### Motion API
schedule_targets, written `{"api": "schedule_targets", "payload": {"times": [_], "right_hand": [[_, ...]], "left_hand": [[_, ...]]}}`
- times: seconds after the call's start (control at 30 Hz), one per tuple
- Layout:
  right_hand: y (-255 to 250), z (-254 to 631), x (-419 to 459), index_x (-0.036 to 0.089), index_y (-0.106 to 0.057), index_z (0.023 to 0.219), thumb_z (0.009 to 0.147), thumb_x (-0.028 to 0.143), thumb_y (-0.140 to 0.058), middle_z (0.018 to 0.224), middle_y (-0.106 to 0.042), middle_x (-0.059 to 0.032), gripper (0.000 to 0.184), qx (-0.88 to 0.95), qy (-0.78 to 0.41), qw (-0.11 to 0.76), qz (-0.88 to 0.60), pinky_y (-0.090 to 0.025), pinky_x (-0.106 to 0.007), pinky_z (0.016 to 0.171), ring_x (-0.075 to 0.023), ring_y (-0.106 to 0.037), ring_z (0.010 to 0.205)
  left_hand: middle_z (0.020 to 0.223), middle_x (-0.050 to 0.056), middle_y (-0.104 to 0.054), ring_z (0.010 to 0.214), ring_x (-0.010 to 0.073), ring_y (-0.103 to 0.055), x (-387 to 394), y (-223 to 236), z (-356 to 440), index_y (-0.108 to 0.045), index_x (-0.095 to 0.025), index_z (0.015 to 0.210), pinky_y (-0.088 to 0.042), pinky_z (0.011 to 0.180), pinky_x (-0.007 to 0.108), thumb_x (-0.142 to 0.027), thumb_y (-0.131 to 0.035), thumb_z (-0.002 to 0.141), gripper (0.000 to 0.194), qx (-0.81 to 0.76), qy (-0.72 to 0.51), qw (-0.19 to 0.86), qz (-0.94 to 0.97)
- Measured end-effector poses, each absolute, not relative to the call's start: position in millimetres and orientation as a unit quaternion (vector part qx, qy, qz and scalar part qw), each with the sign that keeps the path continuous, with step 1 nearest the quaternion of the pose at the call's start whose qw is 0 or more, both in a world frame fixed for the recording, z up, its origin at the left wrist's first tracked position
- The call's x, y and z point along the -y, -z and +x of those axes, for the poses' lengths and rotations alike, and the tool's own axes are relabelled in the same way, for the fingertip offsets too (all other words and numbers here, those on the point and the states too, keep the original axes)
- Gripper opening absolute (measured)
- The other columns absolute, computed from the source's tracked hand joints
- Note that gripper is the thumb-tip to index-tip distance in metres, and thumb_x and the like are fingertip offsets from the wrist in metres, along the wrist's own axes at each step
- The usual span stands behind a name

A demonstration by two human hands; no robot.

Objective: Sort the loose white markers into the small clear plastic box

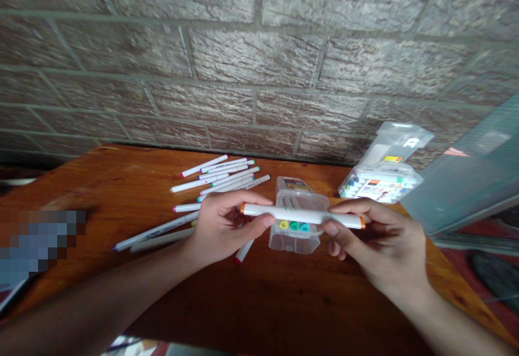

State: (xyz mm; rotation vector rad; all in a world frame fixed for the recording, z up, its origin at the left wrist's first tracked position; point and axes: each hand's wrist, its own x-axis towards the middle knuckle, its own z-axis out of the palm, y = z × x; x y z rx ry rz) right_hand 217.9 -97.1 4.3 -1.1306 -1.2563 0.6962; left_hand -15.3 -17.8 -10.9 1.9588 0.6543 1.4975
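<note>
A white marker (304, 215) with orange ends is held level between both hands. My left hand (231, 221) pinches it near its left end, and my right hand (377, 237) grips it toward the right end. Behind and below the marker sits an open clear plastic case (294, 243) on the table. Several markers stand in it, their yellow, green and blue ends (294, 226) showing. Left of the case, a loose spread of white markers (221, 178) with variously coloured tips lies on the wood, some partly hidden by my left hand and forearm.
The wooden table (284, 302) runs up to a stone-block wall (255, 59). A second clear case (381, 183), lid raised and filled with markers, stands at the back right. A bluish panel (470, 178) borders the table's right side. A pixelated patch (36, 248) covers something at left.
</note>
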Motion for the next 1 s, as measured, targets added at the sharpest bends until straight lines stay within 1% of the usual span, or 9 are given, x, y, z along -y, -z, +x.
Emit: {"api": "schedule_targets", "payload": {"times": [0.13, 0.2, 0.27, 0.43, 0.53, 0.63, 0.7, 0.83, 1.0], "right_hand": [[-7.1, 217.2, 98.1, 0.022, -0.080, 0.090, 0.080, 0.041, -0.097, 0.057, -0.073, 0.0021, 0.028, 0.542, -0.310, 0.602, -0.498, -0.056, -0.019, 0.043, -0.0110, -0.064, 0.042], [-7.7, 217.0, 98.5, 0.022, -0.080, 0.091, 0.080, 0.041, -0.097, 0.057, -0.072, 0.0018, 0.028, 0.539, -0.314, 0.599, -0.502, -0.056, -0.020, 0.042, -0.0114, -0.064, 0.042], [-7.5, 217.2, 98.7, 0.022, -0.080, 0.092, 0.082, 0.041, -0.096, 0.056, -0.072, 0.0015, 0.027, 0.538, -0.318, 0.597, -0.503, -0.056, -0.020, 0.043, -0.0117, -0.064, 0.042], [-7.2, 218.4, 98.8, 0.022, -0.080, 0.095, 0.088, 0.040, -0.091, 0.055, -0.071, 0.0026, 0.022, 0.537, -0.328, 0.601, -0.493, -0.055, -0.018, 0.043, -0.0103, -0.064, 0.043], [-7.7, 219.2, 98.8, 0.023, -0.080, 0.098, 0.091, 0.042, -0.088, 0.055, -0.071, 0.0029, 0.021, 0.542, -0.332, 0.600, -0.485, -0.055, -0.019, 0.043, -0.0113, -0.064, 0.043], [-7.1, 221.1, 97.3, 0.023, -0.079, 0.102, 0.096, 0.041, -0.084, 0.054, -0.070, 0.0033, 0.020, 0.546, -0.334, 0.601, -0.478, -0.055, -0.020, 0.042, -0.0120, -0.064, 0.042], [-5.6, 223.2, 95.0, 0.023, -0.078, 0.105, 0.098, 0.040, -0.081, 0.060, -0.074, 0.0015, 0.018, 0.549, -0.342, 0.607, -0.462, -0.055, -0.022, 0.040, -0.0130, -0.065, 0.041], [-1.3, 227.7, 89.3, 0.023, -0.075, 0.109, 0.101, 0.035, -0.077, 0.086, -0.086, -0.0056, 0.015, 0.547, -0.377, 0.621, -0.416, -0.057, -0.025, 0.037, -0.0143, -0.068, 0.041], [1.2, 231.2, 86.3, 0.022, -0.076, 0.112, 0.103, 0.032, -0.074, 0.093, -0.087, -0.0083, 0.014, 0.551, -0.393, 0.627, -0.387, -0.057, -0.025, 0.037, -0.0145, -0.069, 0.043]], "left_hand": [[0.076, 0.008, -0.084, 0.058, 0.0163, -0.075, 18.7, 10.7, -15.8, -0.084, -0.015, 0.089, -0.057, 0.049, 0.020, -0.020, -0.087, 0.084, 0.008, -0.257, -0.556, 0.303, 0.730], [0.078, 0.008, -0.084, 0.059, 0.0157, -0.074, 18.6, 11.7, -16.0, -0.084, -0.015, 0.091, -0.056, 0.049, 0.020, -0.021, -0.085, 0.086, 0.008, -0.253, -0.552, 0.325, 0.725], [0.076, 0.007, -0.083, 0.056, 0.0138, -0.071, 18.5, 13.4, -16.0, -0.083, -0.015, 0.093, -0.053, 0.047, 0.019, -0.022, -0.084, 0.088, 0.009, -0.245, -0.547, 0.358, 0.717], [0.060, 0.001, -0.071, 0.045, 0.0085, -0.057, 19.9, 15.9, -16.8, -0.083, -0.015, 0.100, -0.046, 0.044, 0.019, -0.023, -0.079, 0.095, 0.010, -0.222, -0.546, 0.408, 0.698], [0.060, 0.000, -0.069, 0.043, 0.0076, -0.054, 21.4, 16.6, -18.4, -0.082, -0.014, 0.103, -0.042, 0.041, 0.019, -0.023, -0.076, 0.097, 0.012, -0.219, -0.540, 0.428, 0.691], [0.062, 0.001, -0.070, 0.042, 0.0081, -0.054, 21.0, 19.9, -20.5, -0.081, -0.013, 0.108, -0.040, 0.039, 0.018, -0.028, -0.075, 0.100, 0.018, -0.227, -0.529, 0.452, 0.681], [0.066, 0.002, -0.072, 0.043, 0.0082, -0.055, 19.3, 23.3, -21.5, -0.080, -0.014, 0.113, -0.042, 0.040, 0.018, -0.030, -0.074, 0.101, 0.021, -0.226, -0.530, 0.479, 0.663], [0.076, 0.003, -0.075, 0.047, 0.0078, -0.057, 15.3, 26.9, -20.8, -0.078, -0.018, 0.117, -0.049, 0.044, 0.019, -0.030, -0.074, 0.102, 0.020, -0.199, -0.546, 0.538, 0.610], [0.076, 0.004, -0.075, 0.047, 0.0087, -0.056, 12.6, 24.2, -18.2, -0.079, -0.016, 0.110, -0.049, 0.043, 0.020, -0.035, -0.077, 0.099, 0.022, -0.198, -0.549, 0.572, 0.576]]}}
